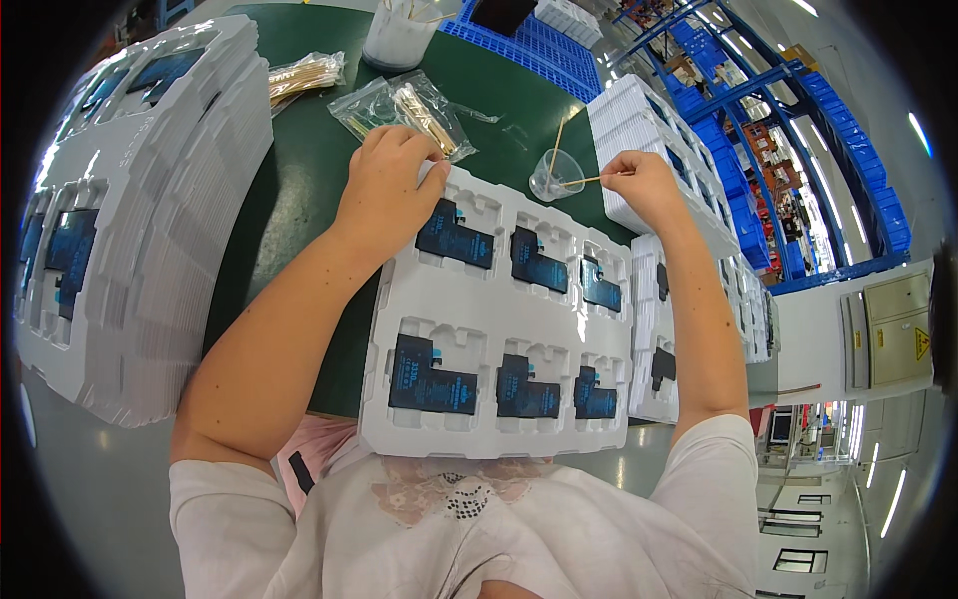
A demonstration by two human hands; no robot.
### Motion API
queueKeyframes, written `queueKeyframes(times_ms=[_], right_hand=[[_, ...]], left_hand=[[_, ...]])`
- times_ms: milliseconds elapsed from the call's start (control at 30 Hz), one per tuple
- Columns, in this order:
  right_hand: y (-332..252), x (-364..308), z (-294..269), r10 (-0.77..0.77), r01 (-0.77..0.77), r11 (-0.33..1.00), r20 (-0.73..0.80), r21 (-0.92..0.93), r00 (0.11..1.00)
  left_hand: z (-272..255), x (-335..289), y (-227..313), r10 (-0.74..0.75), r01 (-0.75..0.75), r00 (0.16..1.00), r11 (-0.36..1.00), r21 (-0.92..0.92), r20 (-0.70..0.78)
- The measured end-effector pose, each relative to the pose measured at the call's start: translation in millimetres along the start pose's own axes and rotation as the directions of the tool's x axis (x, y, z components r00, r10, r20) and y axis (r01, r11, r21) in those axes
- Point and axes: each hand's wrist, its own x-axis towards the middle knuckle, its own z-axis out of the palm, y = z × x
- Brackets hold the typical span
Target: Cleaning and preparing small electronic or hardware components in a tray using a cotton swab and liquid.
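Observation:
My right hand [639, 185] pinches a thin wooden cotton swab [584, 182], its far end inside a small clear plastic cup [545, 188]. A second wooden stick [558, 138] leans upright in that cup. In front of me, a white plastic tray [509, 299] holds several black L-shaped phone batteries [433, 377] in two rows of pockets. At the tray's far left corner, my left hand [389, 185] has its fingers curled onto the edge, with part of the grip hidden. Just beyond those fingers lies a clear bag of swabs [414, 108].
Tall stacks of white trays stand at the left [150, 230] and right [654, 150]. On the green table [299, 140] are another bag of swabs [307, 75] and a whitish tub [399, 38]. A blue plastic crate [549, 60] and blue shelving [758, 90] are beyond.

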Motion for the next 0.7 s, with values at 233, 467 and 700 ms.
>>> queueKeyframes(times_ms=[233, 467, 700], right_hand=[[-9.7, -18.4, -12.9, 0.037, -0.036, 0.999, -0.062, 0.019, 0.997], [-17.6, -51.1, -11.0, 0.058, 0.018, 0.983, -0.402, 0.181, 0.914], [-6.3, -68.3, 15.8, -0.004, 0.038, 0.997, -0.423, 0.072, 0.906]], left_hand=[[0.3, -1.5, -3.5, 0.021, -0.021, 1.0, 1.0, 0.002, -0.012], [-1.4, -1.0, -2.9, 0.006, -0.006, 1.0, 1.0, 0.001, -0.018], [-3.0, 1.2, 0.9, -0.016, 0.016, 1.0, 1.0, -0.011, 0.014]])
